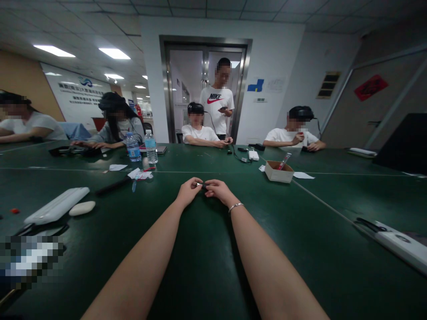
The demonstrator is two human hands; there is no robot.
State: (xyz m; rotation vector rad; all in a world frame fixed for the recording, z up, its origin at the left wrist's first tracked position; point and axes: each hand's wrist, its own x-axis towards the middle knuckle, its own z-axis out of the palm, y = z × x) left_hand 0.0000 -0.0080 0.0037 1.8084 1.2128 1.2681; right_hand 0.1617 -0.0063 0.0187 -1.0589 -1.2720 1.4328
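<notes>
Both my arms stretch forward over the dark green table point(207, 266). My left hand point(188, 191) and my right hand point(217, 190) meet at the fingertips and together pinch a small dark object point(202, 184) with a pale end; it is too small to identify. A thin bracelet point(235, 206) circles my right wrist. The hands rest on or just above the tabletop.
A small cardboard box point(279, 172) holding a red pen stands to the right. Two water bottles point(143, 148), paper scraps and a black pen lie at the left. White cases point(57, 205) point(402, 246) sit at both sides. Several other people sit or stand across the table.
</notes>
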